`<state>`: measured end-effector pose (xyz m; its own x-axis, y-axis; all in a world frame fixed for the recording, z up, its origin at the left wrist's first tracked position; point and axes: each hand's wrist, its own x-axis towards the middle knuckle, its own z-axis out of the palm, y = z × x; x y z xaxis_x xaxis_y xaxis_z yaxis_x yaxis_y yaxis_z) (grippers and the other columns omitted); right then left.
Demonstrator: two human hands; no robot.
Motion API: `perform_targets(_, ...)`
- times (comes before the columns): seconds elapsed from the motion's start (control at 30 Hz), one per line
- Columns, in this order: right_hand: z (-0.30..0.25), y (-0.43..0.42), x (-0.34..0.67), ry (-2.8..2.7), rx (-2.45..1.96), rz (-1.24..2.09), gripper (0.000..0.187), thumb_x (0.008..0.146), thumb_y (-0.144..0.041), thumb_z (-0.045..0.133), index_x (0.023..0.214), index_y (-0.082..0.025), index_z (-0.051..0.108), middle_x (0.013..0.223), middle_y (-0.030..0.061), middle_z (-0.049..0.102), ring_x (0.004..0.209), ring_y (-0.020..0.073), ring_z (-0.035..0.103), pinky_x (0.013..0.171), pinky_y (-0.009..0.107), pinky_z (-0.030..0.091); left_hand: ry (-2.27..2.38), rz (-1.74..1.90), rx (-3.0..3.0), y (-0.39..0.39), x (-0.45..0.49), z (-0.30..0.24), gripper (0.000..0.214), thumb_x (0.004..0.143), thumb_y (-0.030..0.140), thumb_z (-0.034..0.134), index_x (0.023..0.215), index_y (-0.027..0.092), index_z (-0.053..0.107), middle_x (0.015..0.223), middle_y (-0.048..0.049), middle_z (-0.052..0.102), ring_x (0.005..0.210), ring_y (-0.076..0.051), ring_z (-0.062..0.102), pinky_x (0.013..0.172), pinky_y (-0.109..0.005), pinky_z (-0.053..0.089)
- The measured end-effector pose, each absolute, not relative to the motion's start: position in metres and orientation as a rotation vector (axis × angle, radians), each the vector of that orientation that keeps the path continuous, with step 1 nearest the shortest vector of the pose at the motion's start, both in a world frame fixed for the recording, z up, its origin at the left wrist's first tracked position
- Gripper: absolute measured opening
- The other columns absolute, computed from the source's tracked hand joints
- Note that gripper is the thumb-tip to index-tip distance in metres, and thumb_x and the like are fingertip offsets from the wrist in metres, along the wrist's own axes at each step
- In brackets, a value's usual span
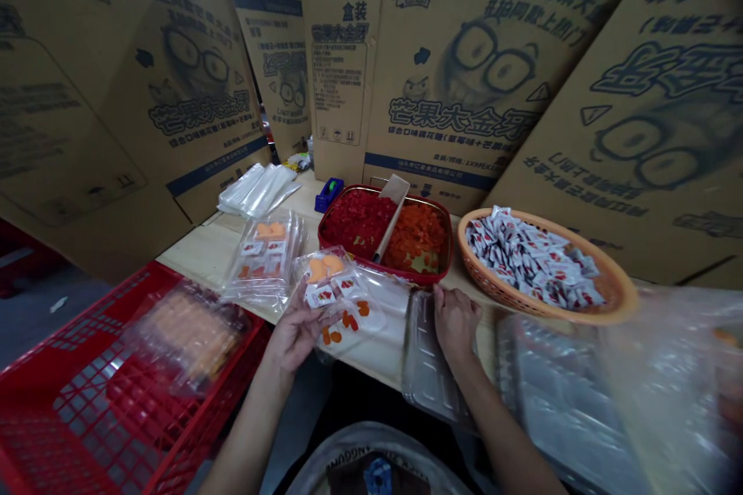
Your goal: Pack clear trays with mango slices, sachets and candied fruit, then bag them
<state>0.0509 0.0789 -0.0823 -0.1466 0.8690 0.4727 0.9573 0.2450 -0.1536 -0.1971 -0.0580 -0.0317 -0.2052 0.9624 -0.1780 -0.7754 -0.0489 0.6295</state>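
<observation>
My left hand (297,334) grips a clear plastic tray (342,298) filled with orange pieces, small red-and-white sachets and little red bits, holding it just above the wooden table's (203,254) front edge. My right hand (456,321) rests, fingers curled, on a stack of empty clear plastic trays (426,371) at the table edge. Just beyond both hands stands a red tub (386,232), split by a cardboard divider into red candy on the left and orange candy on the right.
An orange basket (539,263) of small sachets sits to the right. Filled trays (264,259) are piled left of the tub. A red plastic crate (133,379) holding packed trays stands at lower left. Large cardboard boxes (464,69) wall the back. Plastic bags (258,189) and a tape dispenser (329,193) lie behind.
</observation>
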Motion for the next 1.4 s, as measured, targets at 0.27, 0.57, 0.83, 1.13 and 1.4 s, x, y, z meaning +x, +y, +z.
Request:
perform_targets(0.27,-0.09,0.082,0.056,-1.918,-1.562,-0.275,0.059,0.092,-0.043,0.016,0.072,-0.013,0.063,0.069,0.0093,0.06,0.073,0.0207,0.051,0.07,0.033,0.026,0.708,1.617,0.339,-0.061,-0.196,-0.035,0.074,0.066,-0.005,0.055,0.127,0.033,0.037,0.116,-0.0021,0.059,0.105,-0.026,0.057,0.093,-0.048,0.042)
perform_targets(0.57,-0.06,0.075,0.058,-1.872,-1.522,-0.08,0.058,0.09,-0.044,0.012,0.064,-0.016,0.055,0.067,0.009,0.057,0.07,0.0211,0.049,0.07,0.035,0.028,0.724,1.598,0.29,-0.064,-0.193,-0.038,0.077,0.065,-0.003,0.055,0.129,0.033,0.034,0.115,-0.0035,0.059,0.102,-0.026,0.058,0.088,-0.045,0.044)
perform_targets(0.83,0.03,0.056,0.003,-2.212,-1.232,0.539,0.051,0.089,-0.051,0.023,0.065,-0.019,0.054,0.061,0.002,0.06,0.057,0.0145,0.053,0.057,0.025,0.03,0.636,1.501,0.289,-0.064,-0.175,-0.043,0.075,0.069,0.004,0.055,0.133,0.035,0.028,0.106,-0.0028,0.062,0.091,-0.022,0.062,0.086,-0.045,0.043)
perform_targets(1.13,0.026,0.061,-0.112,-2.563,-1.286,-0.001,0.036,0.092,-0.037,0.029,0.086,-0.015,0.057,0.078,0.0119,0.067,0.077,0.0228,0.062,0.07,0.033,0.03,0.504,1.479,0.199,-0.063,-0.15,-0.042,0.059,0.077,0.058,0.044,0.129,0.032,0.035,0.117,-0.0083,0.056,0.098,-0.026,0.059,0.08,-0.044,0.046)
perform_targets(1.4,0.005,0.077,-0.105,-2.507,-1.228,-0.157,0.03,0.087,-0.039,0.042,0.09,-0.013,0.056,0.093,0.0139,0.06,0.091,0.026,0.051,0.074,0.036,0.029,0.66,1.528,0.325,-0.069,-0.148,-0.046,0.07,0.067,0.008,0.065,0.127,0.03,0.037,0.109,-0.0047,0.059,0.09,-0.02,0.062,0.083,-0.041,0.047)
